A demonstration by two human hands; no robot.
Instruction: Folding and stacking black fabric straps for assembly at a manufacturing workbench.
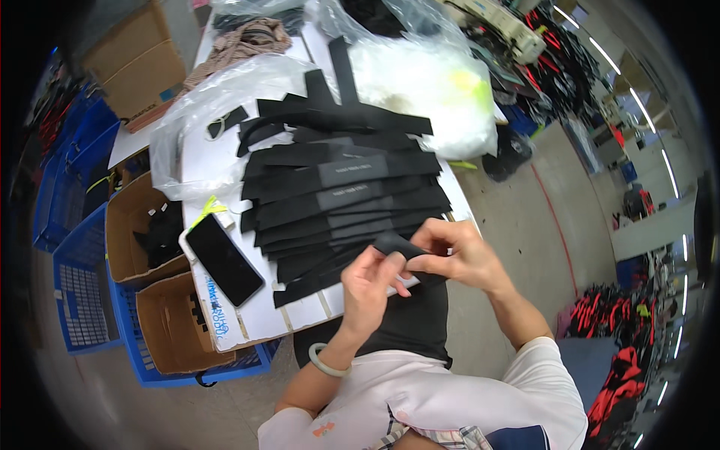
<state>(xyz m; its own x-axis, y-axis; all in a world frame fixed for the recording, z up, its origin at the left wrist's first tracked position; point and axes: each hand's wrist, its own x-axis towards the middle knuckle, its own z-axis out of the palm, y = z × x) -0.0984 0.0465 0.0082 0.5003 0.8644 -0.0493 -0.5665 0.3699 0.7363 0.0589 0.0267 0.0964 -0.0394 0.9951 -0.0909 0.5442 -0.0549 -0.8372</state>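
Both my hands meet at the near right edge of the table, holding a black fabric strip (397,244) between them. My left hand (369,285) pinches its left part with thumb and fingers. At its right part, my right hand (459,253) grips with thumb and bent fingers. Just beyond lies a wide stack of black fabric strips (349,187), overlapping in rows, several with a grey printed patch in the middle. Where the held strip ends is partly hidden by my fingers.
A black smartphone (225,259) lies at the table's left edge. Clear plastic (176,142) and a white plastic bag (420,90) flank the stack. Blue crates (86,285) and cardboard boxes (176,319) stand left of the table. A sewing machine (502,26) is far right.
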